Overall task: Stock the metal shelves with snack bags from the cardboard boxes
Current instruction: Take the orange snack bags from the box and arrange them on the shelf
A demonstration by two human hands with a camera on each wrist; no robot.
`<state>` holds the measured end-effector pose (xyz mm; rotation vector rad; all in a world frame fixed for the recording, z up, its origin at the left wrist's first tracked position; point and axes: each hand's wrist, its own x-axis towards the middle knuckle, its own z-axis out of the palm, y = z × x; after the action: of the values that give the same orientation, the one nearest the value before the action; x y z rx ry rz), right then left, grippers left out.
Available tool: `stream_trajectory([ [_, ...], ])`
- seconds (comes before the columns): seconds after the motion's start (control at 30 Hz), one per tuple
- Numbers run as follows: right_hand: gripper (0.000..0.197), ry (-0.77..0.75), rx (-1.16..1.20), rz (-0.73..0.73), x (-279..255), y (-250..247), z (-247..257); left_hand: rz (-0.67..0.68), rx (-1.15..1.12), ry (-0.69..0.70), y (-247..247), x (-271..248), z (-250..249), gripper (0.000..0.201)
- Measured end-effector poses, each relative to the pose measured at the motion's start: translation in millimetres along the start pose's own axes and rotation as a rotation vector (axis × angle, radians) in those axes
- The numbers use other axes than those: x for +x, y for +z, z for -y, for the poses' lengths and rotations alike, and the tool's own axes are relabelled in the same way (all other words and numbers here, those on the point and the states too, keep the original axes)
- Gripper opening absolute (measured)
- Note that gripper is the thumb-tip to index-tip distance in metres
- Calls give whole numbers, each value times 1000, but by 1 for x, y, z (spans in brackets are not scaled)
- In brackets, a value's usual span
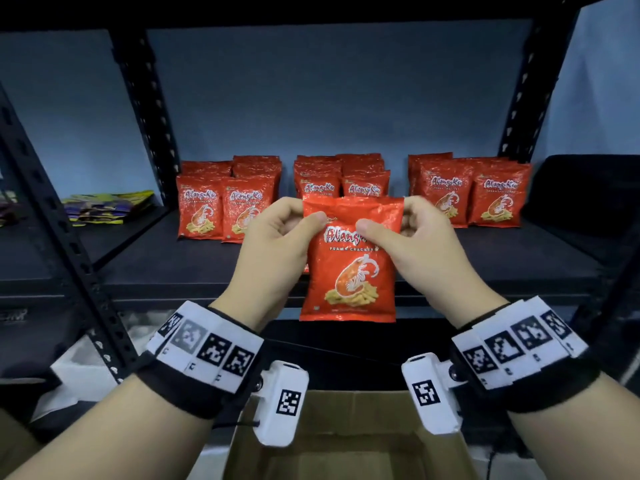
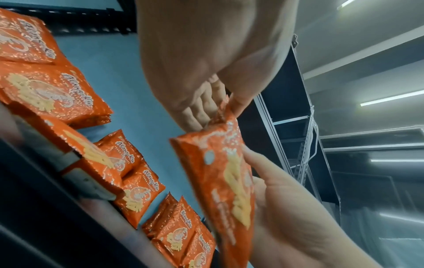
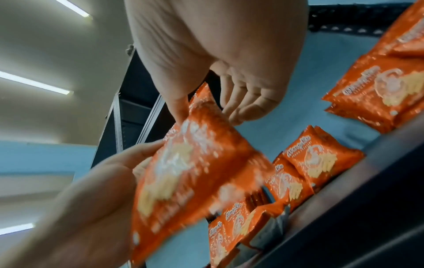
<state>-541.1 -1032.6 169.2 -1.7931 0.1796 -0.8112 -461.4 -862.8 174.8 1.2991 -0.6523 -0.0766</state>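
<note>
Red snack bag (image 1: pixel 349 268) held upright before metal shelf (image 1: pixel 173 268), above cardboard box (image 1: pixel 346 445). Left hand (image 1: pixel 273 244) and right hand (image 1: pixel 415 240) raised, wrists level, pinching its top corners.

wall (image 1: pixel 329 98): blue-grey | ceiling (image 2: pixel 367 27): pale, tube lights (image 2: pixel 393 98) | dim room

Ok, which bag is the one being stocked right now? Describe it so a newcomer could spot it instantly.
Find the black metal shelf with rows of red prawn cracker bags standing along its back. In front of its middle group, above the open cardboard box, hangs the held bag. Unlike the rest, it is off the shelf, pinched at its top corners by the left hand and the right hand.
</note>
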Motion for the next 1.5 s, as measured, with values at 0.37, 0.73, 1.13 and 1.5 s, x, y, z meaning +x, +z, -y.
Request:
stream_trajectory([
  [0.37,34,61,113,127,8,-6,-18,69,178,-176,-30,14,2,21],
  [0.73,43,103,-23,338,15,-21,-44,-83,350,-9,-46,41,33,15],
  [1.13,35,147,-43,192,24,-24,-80,123,1296,-395,-66,69,91,128],
  [1.5,32,119,-125,130,17,-14,-84,33,422,-304,-52,53,75,76],
])
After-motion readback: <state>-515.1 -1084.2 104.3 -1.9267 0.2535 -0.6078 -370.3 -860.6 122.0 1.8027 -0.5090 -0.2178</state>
